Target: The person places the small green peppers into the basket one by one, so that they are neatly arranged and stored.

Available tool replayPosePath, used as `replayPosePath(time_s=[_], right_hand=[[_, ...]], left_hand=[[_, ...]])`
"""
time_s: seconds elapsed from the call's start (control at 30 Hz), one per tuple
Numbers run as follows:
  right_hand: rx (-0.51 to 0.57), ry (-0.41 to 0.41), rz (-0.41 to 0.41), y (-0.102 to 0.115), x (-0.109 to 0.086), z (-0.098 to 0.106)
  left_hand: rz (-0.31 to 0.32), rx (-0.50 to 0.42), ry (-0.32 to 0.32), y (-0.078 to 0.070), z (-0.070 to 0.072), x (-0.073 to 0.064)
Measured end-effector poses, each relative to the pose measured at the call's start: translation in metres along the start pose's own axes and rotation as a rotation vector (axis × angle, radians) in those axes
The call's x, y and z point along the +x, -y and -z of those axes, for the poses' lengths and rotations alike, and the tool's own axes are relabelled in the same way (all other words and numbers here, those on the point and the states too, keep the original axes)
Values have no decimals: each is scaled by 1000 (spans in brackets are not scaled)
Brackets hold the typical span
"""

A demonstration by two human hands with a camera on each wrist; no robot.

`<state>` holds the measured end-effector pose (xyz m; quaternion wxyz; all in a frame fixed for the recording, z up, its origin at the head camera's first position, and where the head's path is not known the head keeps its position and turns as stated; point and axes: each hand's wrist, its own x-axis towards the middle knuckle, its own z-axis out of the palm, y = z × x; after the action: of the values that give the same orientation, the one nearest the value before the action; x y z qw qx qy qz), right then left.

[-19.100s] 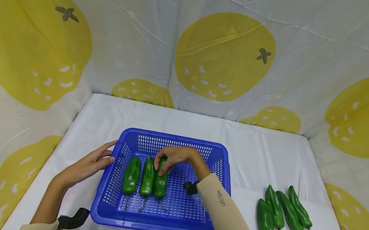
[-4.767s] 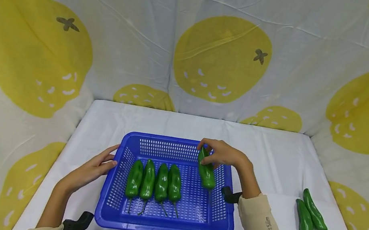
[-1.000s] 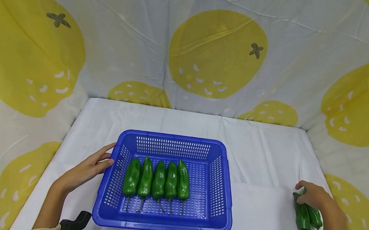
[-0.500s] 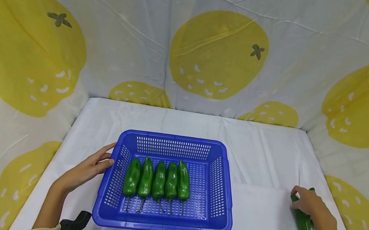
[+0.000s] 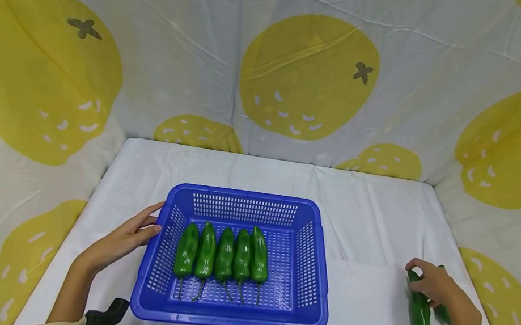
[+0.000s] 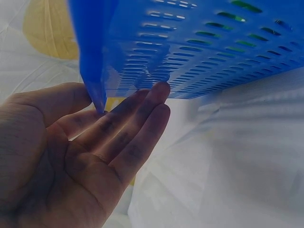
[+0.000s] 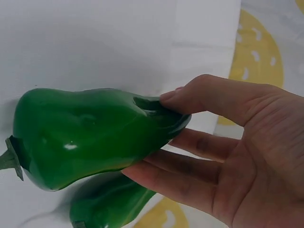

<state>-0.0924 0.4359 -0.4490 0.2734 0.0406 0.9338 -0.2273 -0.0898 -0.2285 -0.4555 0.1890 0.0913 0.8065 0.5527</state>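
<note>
At the right of the head view my right hand [image 5: 434, 283] pinches the narrow tip of a green pepper [image 5: 419, 311] between thumb and fingers. The right wrist view shows this pepper [image 7: 80, 137] up close, its stem end pointing away from the palm. Just beside it lies a second green pepper [image 5: 442, 314], partly hidden by the hand. My left hand [image 5: 126, 238] is at the left rim of a blue perforated basket [image 5: 225, 323]; in the left wrist view its fairly straight fingers [image 6: 142, 128] lie against the outer wall. Inside the basket, several green peppers [image 5: 224, 257] lie side by side, stems toward me.
A white cloth [image 5: 374, 222] covers the table. Behind and at the sides hangs a lemon-print curtain [image 5: 195, 59]. Black wrist mounts [image 5: 108, 315] stick out near both sleeves. The basket's right part shows its bare grid floor.
Since the oldest frame, more peppers have come into the basket from the right side. Over the last second, my right hand has gripped a pepper and shifted it slightly left. The left hand stays put.
</note>
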Motion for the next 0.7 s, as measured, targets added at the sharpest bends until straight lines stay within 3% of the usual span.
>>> replayPosePath(time_s=[0.43, 0.7], right_hand=[[11, -10, 48, 19, 3, 8], [80, -6, 128, 42, 8, 12]], left_hand=[[19, -12, 3, -2, -2, 0], [17, -17, 5, -3, -1, 0]])
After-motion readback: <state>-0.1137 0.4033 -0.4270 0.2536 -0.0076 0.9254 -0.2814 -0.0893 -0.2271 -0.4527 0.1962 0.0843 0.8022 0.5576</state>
